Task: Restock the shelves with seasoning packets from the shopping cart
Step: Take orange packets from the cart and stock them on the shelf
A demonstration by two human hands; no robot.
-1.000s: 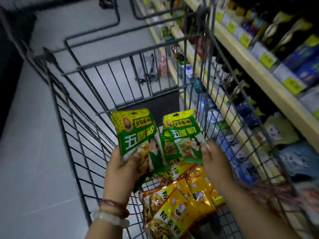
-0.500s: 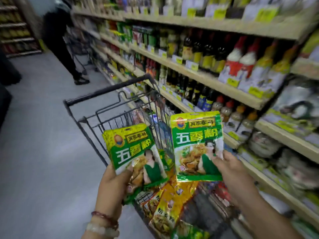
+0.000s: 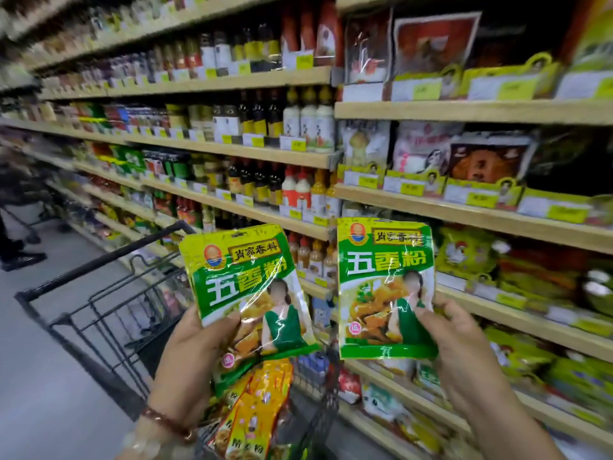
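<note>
My left hand (image 3: 195, 353) grips a green and yellow seasoning packet (image 3: 245, 287) by its lower left edge, with more packets of the same kind stacked behind it. My right hand (image 3: 464, 346) pinches a single matching green packet (image 3: 384, 287) at its lower right edge. Both packets are held upright in front of the shelves. Below them, yellow and orange seasoning packets (image 3: 258, 406) lie in the black wire shopping cart (image 3: 99, 313).
Wooden shelves (image 3: 464, 207) with price tags run along the right, holding sauce bottles (image 3: 298, 187) and bagged goods. Yellow-green bags (image 3: 464, 254) fill the shelf right of my right hand. A person's legs (image 3: 16, 247) stand far left in the grey-floored aisle.
Both hands lifted the green packets out of the cart and up to shelf height. My view swung up and right from the cart basket toward the shelves.
</note>
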